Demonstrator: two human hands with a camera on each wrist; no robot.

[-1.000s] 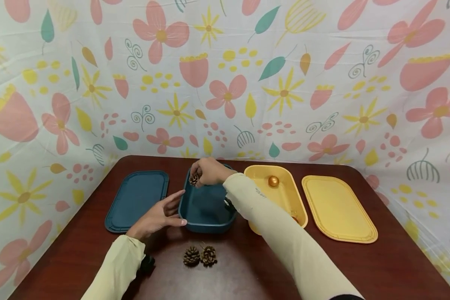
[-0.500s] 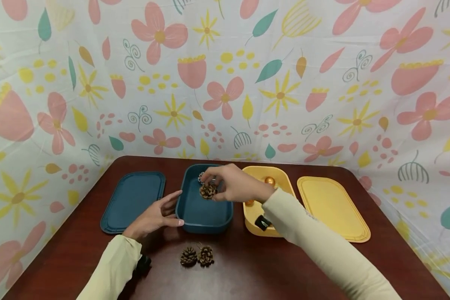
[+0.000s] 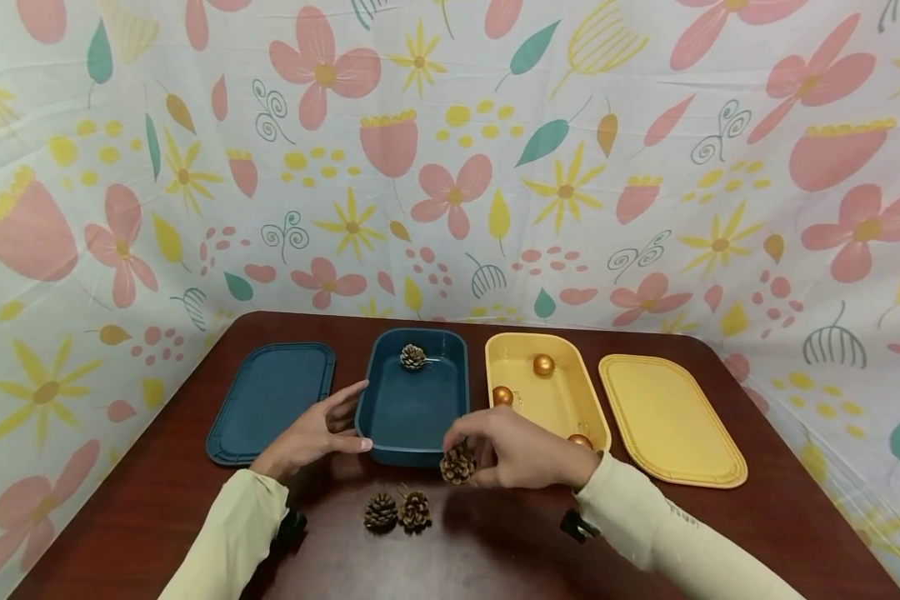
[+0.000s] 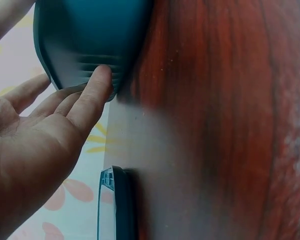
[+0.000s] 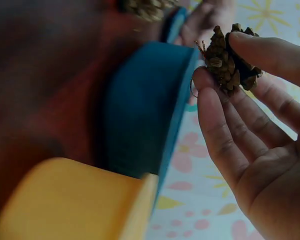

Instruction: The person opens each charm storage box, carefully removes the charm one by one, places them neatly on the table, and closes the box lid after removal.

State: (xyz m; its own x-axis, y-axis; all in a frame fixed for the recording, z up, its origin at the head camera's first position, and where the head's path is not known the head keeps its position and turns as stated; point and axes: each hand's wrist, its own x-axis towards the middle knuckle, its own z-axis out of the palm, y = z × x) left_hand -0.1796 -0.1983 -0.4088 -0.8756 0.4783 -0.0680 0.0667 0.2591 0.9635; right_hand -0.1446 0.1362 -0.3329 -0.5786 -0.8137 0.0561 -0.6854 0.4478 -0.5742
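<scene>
My right hand (image 3: 525,450) pinches a pine cone (image 3: 457,464) between thumb and fingers, at the near right corner of the blue box (image 3: 412,417). In the right wrist view the thumb lies over this pine cone (image 5: 232,60), and a thin gold loop hangs from it. Another pine cone (image 3: 412,357) lies inside the box at its far end. My left hand (image 3: 311,433) touches the box's left side with extended fingers; in the left wrist view a fingertip (image 4: 102,75) rests on the ridged wall. Two more pine cones (image 3: 380,512) sit side by side on the table in front.
To the right stands a yellow box (image 3: 551,408) holding copper-coloured balls (image 3: 543,364). A yellow lid (image 3: 673,421) lies beyond it, and a blue lid (image 3: 273,400) lies left of the blue box. A flower-patterned cloth (image 3: 450,167) hangs behind the table.
My right hand has carried its pine cone from over the blue box toward me and rightward to the near corner. One pine cone now shows inside the box. The left hand stays put.
</scene>
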